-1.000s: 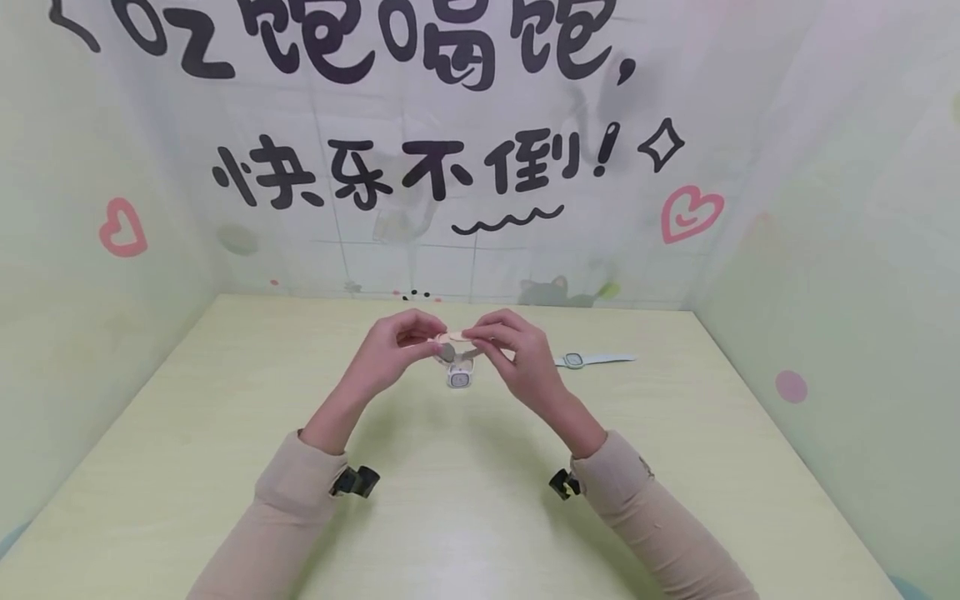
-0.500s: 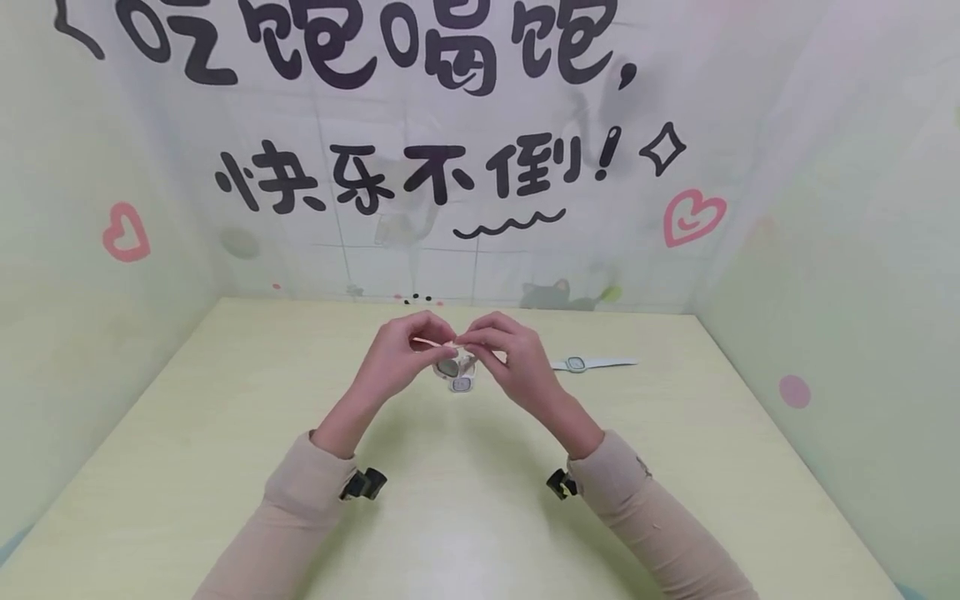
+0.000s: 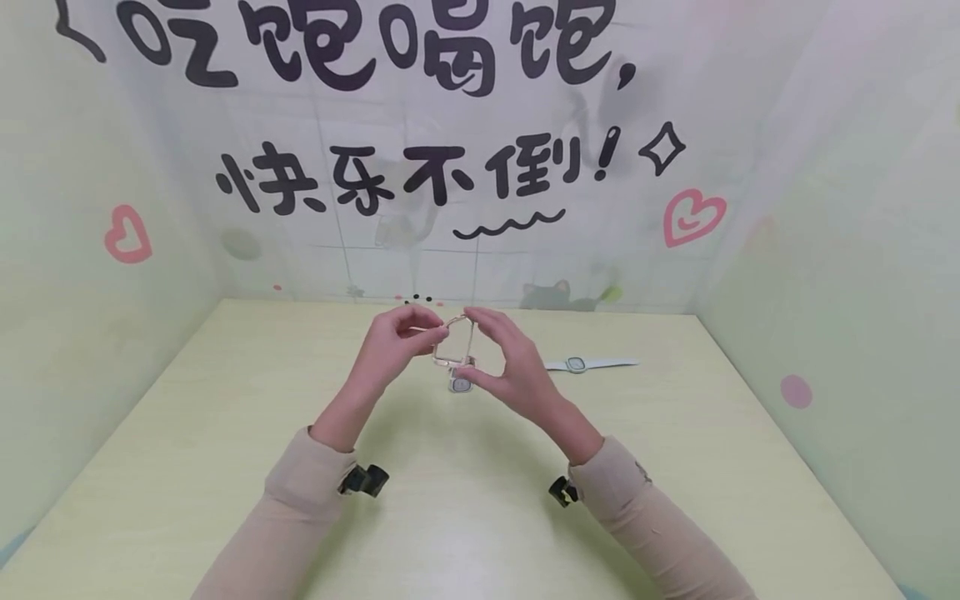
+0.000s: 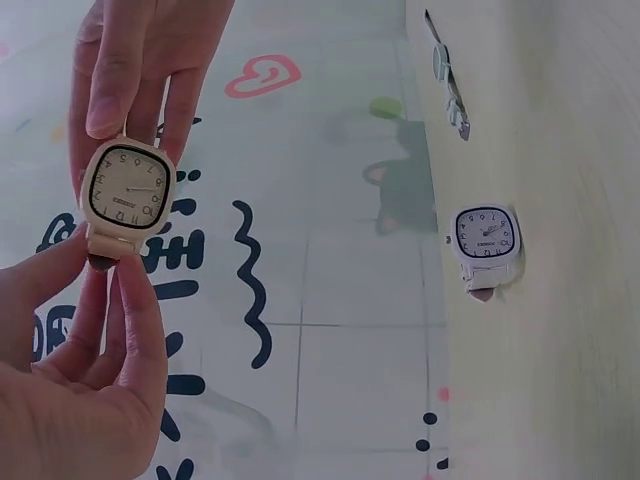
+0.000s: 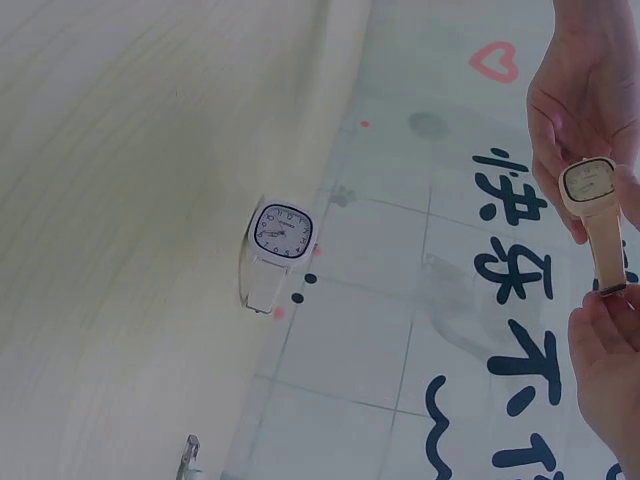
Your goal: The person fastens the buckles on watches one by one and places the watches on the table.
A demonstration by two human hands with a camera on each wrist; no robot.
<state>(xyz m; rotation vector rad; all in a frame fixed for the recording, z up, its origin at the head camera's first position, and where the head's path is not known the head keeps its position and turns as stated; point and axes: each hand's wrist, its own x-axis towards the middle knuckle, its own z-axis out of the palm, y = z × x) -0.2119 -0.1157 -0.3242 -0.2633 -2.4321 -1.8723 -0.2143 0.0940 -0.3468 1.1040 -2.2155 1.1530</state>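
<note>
Left hand (image 3: 390, 343) and right hand (image 3: 517, 358), fingers (image 4: 145, 330) holding one watch (image 4: 128, 190); two more watches (image 4: 486, 236) (image 3: 575, 364) on table (image 3: 465, 517).

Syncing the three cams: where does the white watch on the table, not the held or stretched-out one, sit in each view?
Head: white watch slightly left of and below centre, between the hands.
Left wrist: white watch right of centre, about mid-height.
Right wrist: white watch a little left of centre, about mid-height.
Shared landmark: black wavy line on the wall.
</note>
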